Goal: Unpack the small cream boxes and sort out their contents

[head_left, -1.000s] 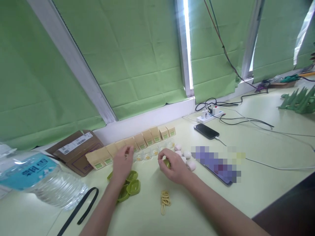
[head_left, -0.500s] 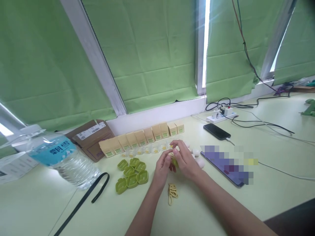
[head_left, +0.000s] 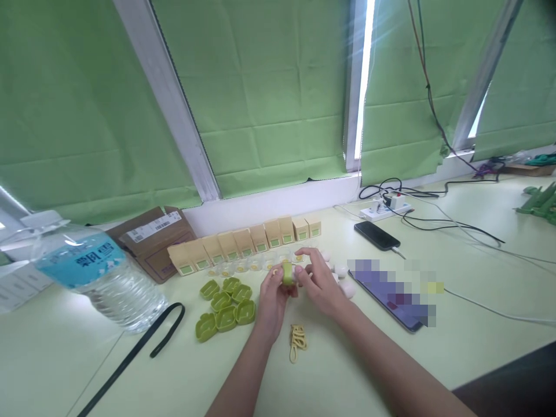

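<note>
My left hand (head_left: 271, 304) grips a small green case (head_left: 287, 274) above the table. The thumb of my right hand (head_left: 322, 286) presses against the case's right side, with a pale bit showing there; its index finger is raised and bent. Below my hands lies a looped bundle of yellow cord (head_left: 297, 341). Several open green cases (head_left: 226, 318) sit in a cluster to the left of my left hand. White rounded pieces (head_left: 346, 288) lie just beyond my right hand, partly hidden by it.
Behind stand a row of small clear cups (head_left: 255, 264) and a row of tan boxes (head_left: 234, 245). A large water bottle (head_left: 99, 272), a brown carton (head_left: 152, 240) and a black strap (head_left: 130, 356) are left. Two phones (head_left: 377, 235) and a power strip (head_left: 384, 210) are right.
The green case, mostly hidden between my hands before, now shows plainly in my fingers. My hands have turned and moved slightly left in view. The whole view has shifted a little.
</note>
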The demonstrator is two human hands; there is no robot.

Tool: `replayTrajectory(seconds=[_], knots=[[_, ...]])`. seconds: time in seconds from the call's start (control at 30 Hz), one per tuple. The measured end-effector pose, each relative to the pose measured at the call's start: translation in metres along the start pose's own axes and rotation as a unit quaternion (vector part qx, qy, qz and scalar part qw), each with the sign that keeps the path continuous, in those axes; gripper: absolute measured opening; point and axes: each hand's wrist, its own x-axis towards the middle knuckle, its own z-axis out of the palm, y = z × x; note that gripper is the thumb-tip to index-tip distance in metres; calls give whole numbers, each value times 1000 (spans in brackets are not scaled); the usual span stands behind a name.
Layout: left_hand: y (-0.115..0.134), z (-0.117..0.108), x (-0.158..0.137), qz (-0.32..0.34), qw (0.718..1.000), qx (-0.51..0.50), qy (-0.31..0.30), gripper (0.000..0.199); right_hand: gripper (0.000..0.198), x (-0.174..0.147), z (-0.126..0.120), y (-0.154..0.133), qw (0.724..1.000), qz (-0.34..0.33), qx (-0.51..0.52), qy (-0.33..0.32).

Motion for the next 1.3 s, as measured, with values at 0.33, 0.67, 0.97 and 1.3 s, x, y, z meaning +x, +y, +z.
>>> replayTrajectory(seconds=[0.33,0.67,0.97,1.3], knots=[[4,-2,1,-25,994,-90,63,30,43,4,4,0,998,-25,20,-62],[0,-2,4,7,999,22,46,37,33,4,4,10,998,-46,-12,-38],[0,-7,6,31,992,83,90,42,37,3,6,7,998,-18,-25,-59],[-1,-6,4,52,995,60,54,42,38,6,3,5,999,8,-10,-41]])
